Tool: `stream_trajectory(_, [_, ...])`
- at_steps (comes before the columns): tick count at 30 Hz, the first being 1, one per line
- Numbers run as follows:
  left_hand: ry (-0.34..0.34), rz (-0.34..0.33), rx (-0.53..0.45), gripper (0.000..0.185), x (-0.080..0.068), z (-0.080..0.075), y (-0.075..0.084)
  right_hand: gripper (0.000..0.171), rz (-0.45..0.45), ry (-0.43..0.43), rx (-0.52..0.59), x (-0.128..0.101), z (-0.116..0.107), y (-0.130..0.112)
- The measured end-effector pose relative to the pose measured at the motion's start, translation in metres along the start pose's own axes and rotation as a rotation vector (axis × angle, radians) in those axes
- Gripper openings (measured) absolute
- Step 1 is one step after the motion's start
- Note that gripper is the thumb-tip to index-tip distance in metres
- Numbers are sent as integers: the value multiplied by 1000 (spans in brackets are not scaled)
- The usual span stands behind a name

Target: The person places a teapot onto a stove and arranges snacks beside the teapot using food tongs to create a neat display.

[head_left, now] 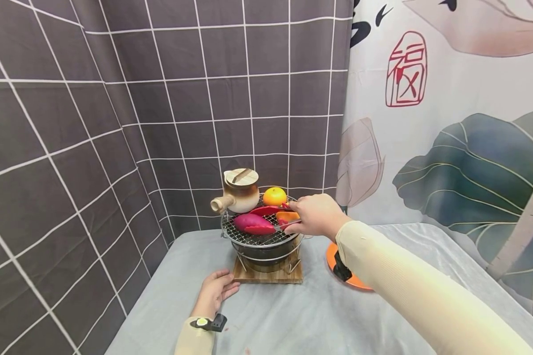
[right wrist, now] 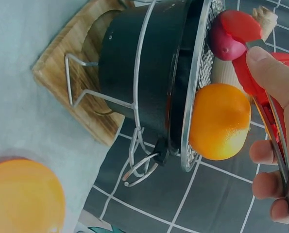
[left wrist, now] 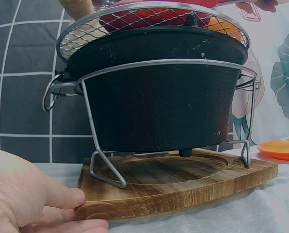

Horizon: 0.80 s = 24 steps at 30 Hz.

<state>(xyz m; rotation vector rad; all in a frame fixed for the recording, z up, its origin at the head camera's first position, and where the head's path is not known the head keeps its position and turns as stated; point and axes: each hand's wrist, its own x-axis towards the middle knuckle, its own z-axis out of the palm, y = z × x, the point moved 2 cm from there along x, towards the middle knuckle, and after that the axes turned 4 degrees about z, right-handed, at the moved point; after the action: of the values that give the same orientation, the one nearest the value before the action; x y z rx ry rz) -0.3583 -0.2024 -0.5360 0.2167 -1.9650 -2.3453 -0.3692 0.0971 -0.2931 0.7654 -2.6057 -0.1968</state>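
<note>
My right hand [head_left: 315, 214] grips a pair of red-tipped metal tongs [right wrist: 251, 73] over the wire grill. One red tip of the tongs lies against a purple sweet potato [head_left: 247, 222], which rests on the wire mesh [head_left: 266, 240]. Close under that hand sits an orange fruit [right wrist: 219, 121] on the mesh. Another orange [head_left: 274, 196] stands farther back. My left hand [head_left: 215, 291] is low at the front left, its fingers extended and touching the corner of the wooden board [left wrist: 183, 194] beneath the stove.
At the back left of the mesh stands a small side-handled clay teapot [head_left: 242, 195] with a wooden lid. The black stove [left wrist: 159, 107] sits in a wire stand on the board. To the right, an orange plate [head_left: 360, 282] lies on the grey cloth, partly behind my right forearm.
</note>
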Motion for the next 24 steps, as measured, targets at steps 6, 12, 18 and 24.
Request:
stream_trajectory(6, [0,0,-1,50,0,0,0,61,18,-21,-15,2,2,1])
stream_trajectory(12, [13,-8,5,49,1,0,0,73,44,-72,-5,2,1,2])
stream_trajectory(18, [9,-5,7,51,1,0,-1,81,50,-78,10,0,1,5])
stream_trajectory(24, [14,-7,14,50,1,0,-1,81,43,10,30,-6,-1,14])
